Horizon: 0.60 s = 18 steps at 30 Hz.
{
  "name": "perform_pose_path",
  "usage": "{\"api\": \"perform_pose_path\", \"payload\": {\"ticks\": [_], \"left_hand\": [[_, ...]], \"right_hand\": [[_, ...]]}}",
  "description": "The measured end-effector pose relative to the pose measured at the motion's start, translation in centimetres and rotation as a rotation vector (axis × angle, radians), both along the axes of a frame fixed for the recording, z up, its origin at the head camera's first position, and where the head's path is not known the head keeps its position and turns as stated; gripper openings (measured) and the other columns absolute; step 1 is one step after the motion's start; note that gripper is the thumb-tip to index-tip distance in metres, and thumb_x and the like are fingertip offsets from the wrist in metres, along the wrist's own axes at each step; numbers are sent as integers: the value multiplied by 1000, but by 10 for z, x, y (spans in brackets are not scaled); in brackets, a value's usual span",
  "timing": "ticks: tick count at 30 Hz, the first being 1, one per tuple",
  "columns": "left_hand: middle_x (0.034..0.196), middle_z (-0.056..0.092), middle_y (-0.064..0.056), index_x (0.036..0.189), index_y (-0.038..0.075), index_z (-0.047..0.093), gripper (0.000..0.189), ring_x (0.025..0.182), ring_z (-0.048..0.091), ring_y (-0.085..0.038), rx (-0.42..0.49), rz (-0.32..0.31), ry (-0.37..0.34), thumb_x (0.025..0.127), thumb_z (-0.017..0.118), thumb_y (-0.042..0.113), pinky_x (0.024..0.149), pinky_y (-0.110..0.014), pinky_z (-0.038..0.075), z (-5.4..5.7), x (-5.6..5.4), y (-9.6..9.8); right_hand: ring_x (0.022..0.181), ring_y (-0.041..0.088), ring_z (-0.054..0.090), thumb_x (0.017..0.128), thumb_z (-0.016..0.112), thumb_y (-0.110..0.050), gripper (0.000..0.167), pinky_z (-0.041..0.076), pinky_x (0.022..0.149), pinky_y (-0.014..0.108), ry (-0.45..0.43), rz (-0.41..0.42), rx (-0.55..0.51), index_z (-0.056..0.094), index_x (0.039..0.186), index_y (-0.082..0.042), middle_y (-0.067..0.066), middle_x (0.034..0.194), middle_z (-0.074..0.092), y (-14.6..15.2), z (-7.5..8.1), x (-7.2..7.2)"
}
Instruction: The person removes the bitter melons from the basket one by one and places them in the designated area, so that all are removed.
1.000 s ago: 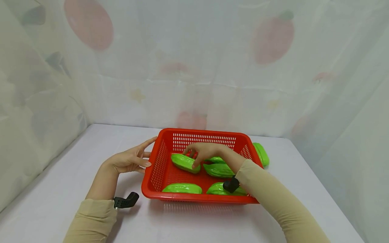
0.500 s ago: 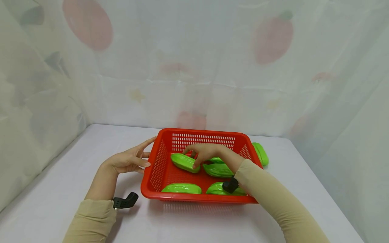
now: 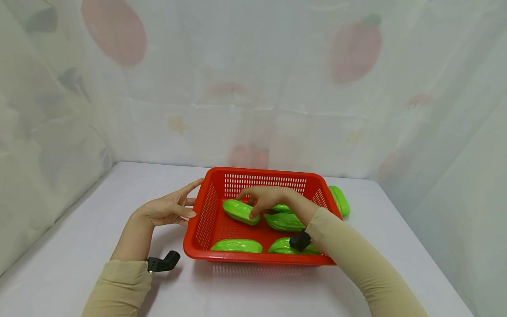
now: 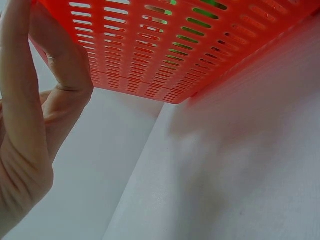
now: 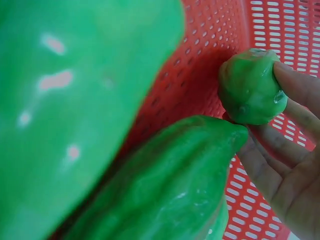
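Note:
Inside a red perforated plastic basket (image 3: 258, 258), my right hand (image 3: 269, 198) grips a light green, ridged bitter melon (image 3: 239, 211) lying slantwise near the left wall. The right wrist view shows the thumb on one side of the bitter melon's end (image 5: 252, 90) and fingers on the other. My left hand (image 3: 168, 209) holds the basket's left rim, thumb on the rim and other fingers spread along the side. From the left wrist, those fingers (image 4: 70, 65) meet the outer slotted wall (image 4: 135, 65).
Several more bitter melons lie in the basket, one (image 3: 236, 245) at its near side and another (image 3: 286, 222) under my right forearm. A further bitter melon (image 3: 339, 201) lies outside, by the right wall. White cloth covers the table (image 3: 237, 295); a printed curtain (image 3: 253, 88) hangs behind.
Almost nothing differs. The right hand and its bitter melon have shifted very slightly, and the left hand keeps its place on the basket rim.

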State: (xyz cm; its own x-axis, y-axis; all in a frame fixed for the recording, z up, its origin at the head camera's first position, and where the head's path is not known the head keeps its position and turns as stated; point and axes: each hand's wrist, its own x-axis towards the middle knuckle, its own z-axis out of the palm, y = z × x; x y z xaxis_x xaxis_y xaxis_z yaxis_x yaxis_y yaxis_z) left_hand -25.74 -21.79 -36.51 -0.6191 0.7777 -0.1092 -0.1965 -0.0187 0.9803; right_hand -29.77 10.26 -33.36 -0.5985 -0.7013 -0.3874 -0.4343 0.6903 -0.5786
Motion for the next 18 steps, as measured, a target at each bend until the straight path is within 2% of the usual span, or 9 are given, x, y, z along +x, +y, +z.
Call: {"api": "perform_pose_path", "payload": {"ticks": [9,18], "left_hand": [[132,58,-11,157,26,-18,100,98,72,-17,25,-24,-3,94,54,-5,83,-40,62,-2,-1,-1],[131,58,-12,157,27,-17,100,98,72,-18,33,-28,-7,94,53,-6,83,-42,62,-2,-1,-3]], "right_hand": [[126,25,56,86,74,-12,63,57,82,28,30,-8,-47,49,143,-21,7,143,53,1,11,-1],[132,25,52,88,73,-17,63,53,99,35,8,-15,-122,46,145,-24,4,148,48,5,25,0]]}}
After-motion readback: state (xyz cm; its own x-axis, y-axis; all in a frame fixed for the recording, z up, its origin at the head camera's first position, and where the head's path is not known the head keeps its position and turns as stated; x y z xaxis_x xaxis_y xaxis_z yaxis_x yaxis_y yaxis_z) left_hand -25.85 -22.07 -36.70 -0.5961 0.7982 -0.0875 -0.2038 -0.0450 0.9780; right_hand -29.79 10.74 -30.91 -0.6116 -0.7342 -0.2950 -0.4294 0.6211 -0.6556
